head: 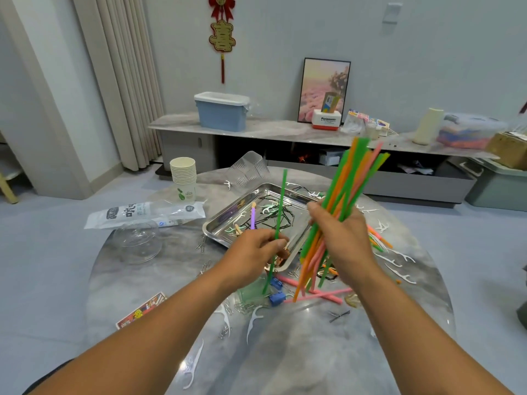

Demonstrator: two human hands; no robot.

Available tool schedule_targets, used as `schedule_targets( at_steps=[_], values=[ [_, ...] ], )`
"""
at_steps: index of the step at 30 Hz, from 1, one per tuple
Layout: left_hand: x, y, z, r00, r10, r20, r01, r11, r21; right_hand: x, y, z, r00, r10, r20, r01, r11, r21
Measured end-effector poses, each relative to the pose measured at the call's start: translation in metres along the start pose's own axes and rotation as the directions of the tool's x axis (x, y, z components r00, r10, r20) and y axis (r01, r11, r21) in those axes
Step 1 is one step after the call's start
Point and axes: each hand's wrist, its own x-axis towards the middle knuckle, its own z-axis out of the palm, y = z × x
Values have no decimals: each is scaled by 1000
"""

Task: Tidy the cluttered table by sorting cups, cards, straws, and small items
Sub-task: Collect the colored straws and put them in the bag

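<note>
My right hand [339,238] grips a bundle of green, orange and pink straws [352,178], tilted up to the right above the round marble table [285,352]. My left hand [253,252] pinches a single green straw [281,203], held nearly upright over the near corner of a steel tray [219,226]. A few pink straws [322,295] lie on the table below my hands. A stack of paper cups [184,178] stands at the far left. Playing cards [142,309] lie at the near left edge.
The tray holds hairpins, floss picks and a purple straw [252,218]. Floss picks [252,323], paper clips, blue binder clips [276,297] and a greenish clear box [251,292] litter the table. A clear lid [139,240], a white bag [142,213] and clear cups [251,169] lie behind.
</note>
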Motion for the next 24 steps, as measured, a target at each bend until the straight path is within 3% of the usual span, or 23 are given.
schedule_targets(
  at_steps=[4, 8, 10, 12, 15, 17, 20, 24],
  values=[
    [1, 5, 9, 993, 95, 68, -106, 980, 168, -12, 3, 16, 988, -41, 149, 47, 998, -41],
    [1, 7, -4, 982, 64, 180, -109, 960, 257, -15, 6, 20, 991, -72, 117, 80, 995, -62],
    [3, 0, -17, 984, 0, 176, -76, 902, 426, -15, 8, 19, 993, -99, 63, 101, 994, -35],
    [1, -14, -25, 978, -125, 167, -10, 773, 634, -15, 13, 17, 994, -107, 14, 107, 994, -14],
    [-7, -37, -22, 930, -314, 191, 62, 648, 759, -19, 22, 18, 996, -83, -14, 84, 996, 18],
    [-9, -44, -19, 916, -359, 181, 106, 650, 753, -23, 27, 21, 997, -67, -22, 68, 998, 17],
    [-3, -36, -33, 936, -322, 142, 164, 756, 634, -29, 33, 24, 997, -61, -38, 62, 997, 40],
    [4, -27, -73, 955, -296, -1, 287, 927, 242, -39, 45, 28, 997, -61, -41, 60, 998, -17]
  ],
)
